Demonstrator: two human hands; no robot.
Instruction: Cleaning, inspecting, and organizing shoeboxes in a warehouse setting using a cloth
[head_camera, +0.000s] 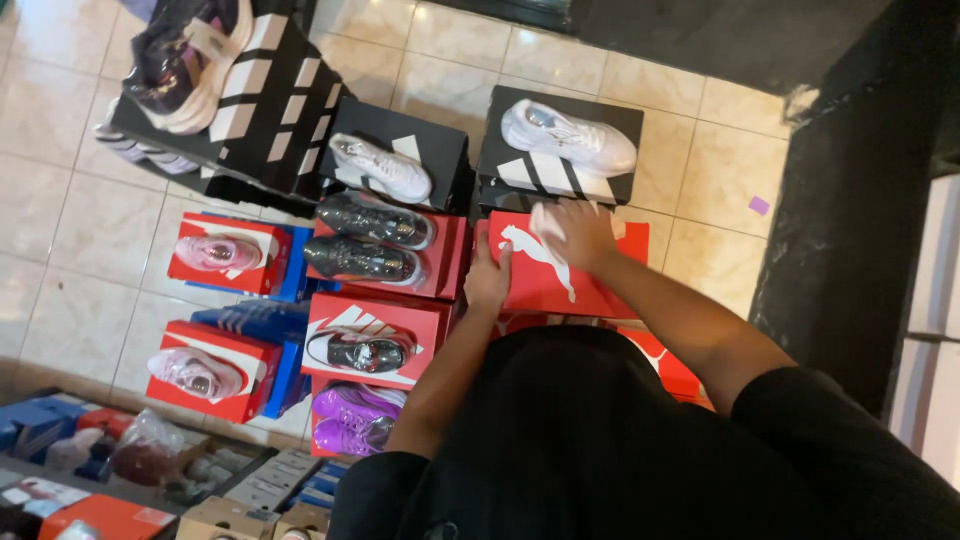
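On top of the red shoebox (545, 275), the right hand (580, 232) presses a white cloth (548, 222), fingers curled round it; the left hand (488, 278) lies open on the box's edge. One hard wipe could nudge the white sneaker (568, 137) off the black box (540, 175) just behind.

A white sneaker (568, 137) lies on a black striped box (520, 165). Beside it, another white sneaker (381, 167) sits on a black box (440, 150). Two dark shoes (368, 240) rest on a red box (447, 262). Purple shoes (355, 420) lie lower down, and pink shoes (216, 252) are at the left, over the beige tiled floor (80, 240).
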